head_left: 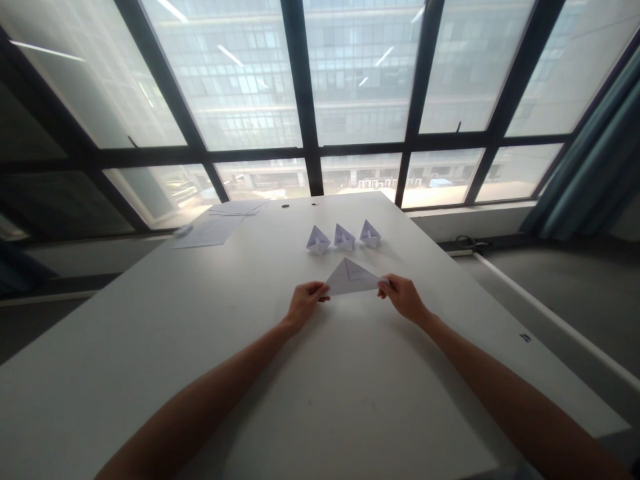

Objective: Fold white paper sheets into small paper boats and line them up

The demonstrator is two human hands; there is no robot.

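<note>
A white sheet of paper folded into a triangle (351,279) is stretched between my two hands just above the table, its peak pointing away from me. My left hand (306,300) pinches its left corner between thumb and fingers. At the right corner my right hand (400,295) grips it in the same way. Right beyond the triangle stand three folded paper boats in a row: a left one (318,241), a middle one (345,237) and a right one (370,234). Neither hand touches them.
The white table (240,293) reaches toward a wall of windows (360,73). Flat paper sheets (213,230) lie at its far left. Round dark holes (285,206) sit near the far edge. A blue curtain (580,153) hangs at the right, with a dark cable (473,243) below it.
</note>
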